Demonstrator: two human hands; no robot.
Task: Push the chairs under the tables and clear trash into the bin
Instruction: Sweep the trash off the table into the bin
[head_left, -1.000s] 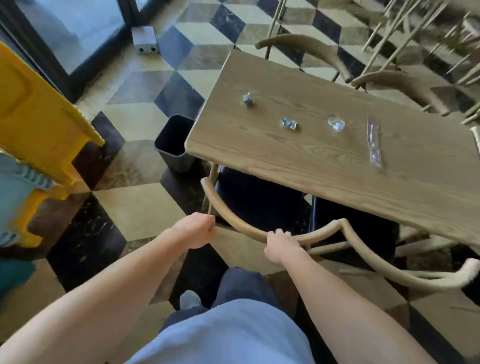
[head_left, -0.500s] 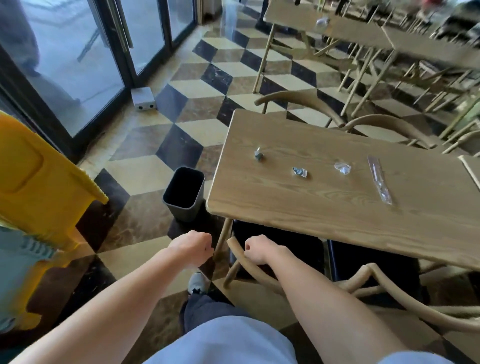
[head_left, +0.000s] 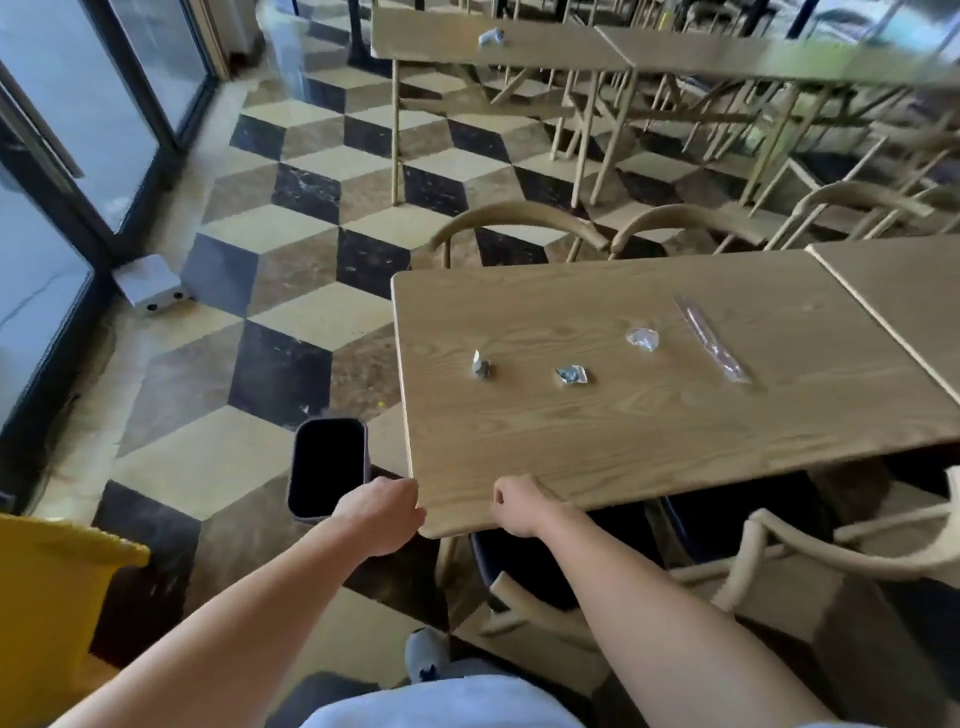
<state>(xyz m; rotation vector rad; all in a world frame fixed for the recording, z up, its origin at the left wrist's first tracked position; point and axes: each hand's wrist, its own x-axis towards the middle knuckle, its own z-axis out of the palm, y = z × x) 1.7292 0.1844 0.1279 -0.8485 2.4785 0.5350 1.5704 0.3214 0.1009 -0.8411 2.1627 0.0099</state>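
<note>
Dark plastic, the bin (head_left: 327, 470) stands on the checkered floor at lower centre-left of the frame, just beside the near-left corner of the wooden table (head_left: 623, 447). Its inside is too black to show any contents. Four scraps of trash lie across the tabletop: a foil wrapper (head_left: 482, 365), a crumpled wrapper (head_left: 571, 374), a clear crumple (head_left: 643, 339) and a long clear sleeve (head_left: 711, 340). The person's left hand (head_left: 382, 514), fingers curled into a fist around nothing, is at the table's corner, overlapping the bin's rim. The right hand (head_left: 519, 506), fingers likewise curled and empty, is at the near edge. Half a second earlier the right hand gripped the curved back rail of the nearest chair (head_left: 514, 592). Now it is off the rail, and the chair's dark seat sits under the table at lower centre.
</note>
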